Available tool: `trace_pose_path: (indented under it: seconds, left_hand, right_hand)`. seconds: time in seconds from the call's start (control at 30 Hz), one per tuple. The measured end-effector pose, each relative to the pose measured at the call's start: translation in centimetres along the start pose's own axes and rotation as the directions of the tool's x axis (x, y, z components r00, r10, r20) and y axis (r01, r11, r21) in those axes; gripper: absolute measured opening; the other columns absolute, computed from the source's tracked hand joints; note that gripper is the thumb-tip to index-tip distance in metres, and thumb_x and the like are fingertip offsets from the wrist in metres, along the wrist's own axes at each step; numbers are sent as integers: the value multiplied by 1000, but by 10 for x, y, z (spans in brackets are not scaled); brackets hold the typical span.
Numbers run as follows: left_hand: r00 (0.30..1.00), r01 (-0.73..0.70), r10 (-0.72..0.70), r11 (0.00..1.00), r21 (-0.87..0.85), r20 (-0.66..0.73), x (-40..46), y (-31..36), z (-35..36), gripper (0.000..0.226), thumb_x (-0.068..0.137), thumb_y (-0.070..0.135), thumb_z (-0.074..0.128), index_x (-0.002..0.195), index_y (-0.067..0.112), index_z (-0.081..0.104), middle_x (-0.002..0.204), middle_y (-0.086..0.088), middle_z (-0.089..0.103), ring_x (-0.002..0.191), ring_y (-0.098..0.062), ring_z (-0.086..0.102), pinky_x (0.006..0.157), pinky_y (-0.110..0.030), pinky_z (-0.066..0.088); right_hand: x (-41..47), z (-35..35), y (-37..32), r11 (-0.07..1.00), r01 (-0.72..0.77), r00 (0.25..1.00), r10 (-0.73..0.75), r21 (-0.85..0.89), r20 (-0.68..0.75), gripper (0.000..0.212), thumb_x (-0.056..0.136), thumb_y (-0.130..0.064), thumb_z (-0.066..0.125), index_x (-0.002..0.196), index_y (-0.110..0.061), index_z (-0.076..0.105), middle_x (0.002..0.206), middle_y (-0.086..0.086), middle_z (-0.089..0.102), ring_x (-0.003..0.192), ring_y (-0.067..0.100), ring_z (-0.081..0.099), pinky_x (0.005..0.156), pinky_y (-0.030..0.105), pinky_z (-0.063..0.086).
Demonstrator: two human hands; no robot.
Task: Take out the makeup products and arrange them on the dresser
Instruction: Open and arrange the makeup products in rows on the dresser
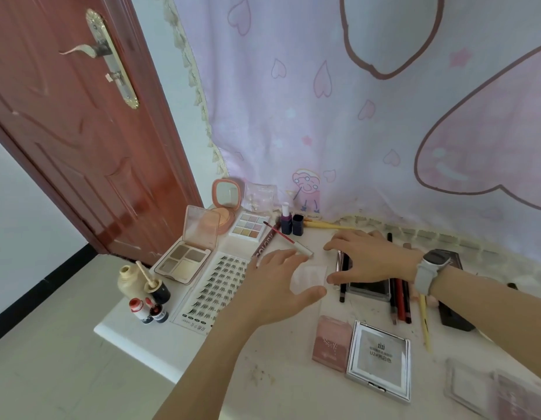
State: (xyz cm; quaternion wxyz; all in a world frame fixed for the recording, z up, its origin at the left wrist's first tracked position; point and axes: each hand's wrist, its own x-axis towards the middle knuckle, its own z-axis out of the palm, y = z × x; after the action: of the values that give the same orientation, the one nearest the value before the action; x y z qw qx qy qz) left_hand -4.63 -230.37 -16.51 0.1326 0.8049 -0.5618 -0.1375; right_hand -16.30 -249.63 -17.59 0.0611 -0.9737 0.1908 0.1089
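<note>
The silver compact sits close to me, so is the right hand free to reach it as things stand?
Probably yes: the right hand lies open over a dark case, holding nothing, and the silver compact lies uncovered nearer the person with bare dresser between.

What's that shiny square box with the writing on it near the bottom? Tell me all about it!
The silver compact is a flat square case with a shiny, metal-looking frame and a grey-white top panel printed with dark writing, which reads upside down from here. It is closed, with a small clasp on its near edge. It lies flat on the white dresser top, close beside a pink box on its left; whether they touch is unclear. Neither hand touches it.
</note>
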Motion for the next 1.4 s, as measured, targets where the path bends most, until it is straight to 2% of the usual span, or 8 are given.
trace_pose_path:
  seconds: [0.23,0.47,0.73,0.9,1.17,1.3,1.33,1.4]
  left_hand:
    - [977,143,-151,988,-64,-150,-40,-25,0,68,80,71,36,138,36,33,151,14,18,140,-7,8,116,-42,5]
    - [955,234,-246,968,-87,-166,-59,-34,6,69,80,71,36,140,38,29,154,13,12,142,-10,5,116,-44,2]
    - [957,193,-221,968,-161,-186,-64,-26,11,60,85,62,43,138,35,35,150,13,24,140,-8,13,116,-43,4]
    - [962,172,-193,978,-117,-192,-64,-21,10,59,87,59,43,138,32,35,150,11,24,140,-10,14,116,-43,5]
    - [993,24,-31,998,-54,-115,-62,1,23,61,87,62,38,140,35,30,152,12,21,140,-7,11,116,-43,0]
    - [996,7,-11,999,-41,-87,-56,8,27,63,86,64,37,141,34,30,152,13,22,140,-6,10,115,-44,0]
    - [996,6,-9,999,-40,-87,-55,10,27,62,87,63,37,141,34,30,151,13,23,140,-6,11,115,-44,0]
    - [995,-1,-3,999,-41,-95,-54,12,28,62,87,63,37,141,32,31,150,13,26,139,-7,14,115,-43,2]
  right_hand:
    - [-6,-3,6,999,23,989,-26,23,143,89,70,-77,49,143,-34,21,154,-10,6,141,13,6,111,44,12]
    - [-9,-4,1,993,116,993,-116,11,-31,51,75,-66,53,113,-32,46,135,-8,35,125,17,31,105,37,23]
    - [-13,-4,-4,963,189,972,-211,-191,-101,48,87,-57,43,124,-28,51,133,-6,46,117,13,46,101,31,33]
    - [-13,-6,-13,985,135,990,-138,-105,-17,55,85,-55,50,128,-22,47,134,-1,45,118,19,44,98,34,40]
    - [-17,0,-10,969,185,976,-201,-162,-87,42,94,-48,39,123,-20,48,133,-3,44,120,15,40,96,30,40]
    - [-24,3,-7,910,215,932,-300,-355,-202,41,99,-39,29,125,-13,47,132,2,46,114,15,48,81,26,46]
    - [-26,1,-9,887,222,900,-345,-404,-265,41,100,-36,31,121,-8,51,126,6,52,107,18,55,73,27,49]
    - [-30,-6,-10,870,211,778,-425,-446,-463,30,92,-26,51,95,-1,66,96,12,67,74,21,66,46,26,50]
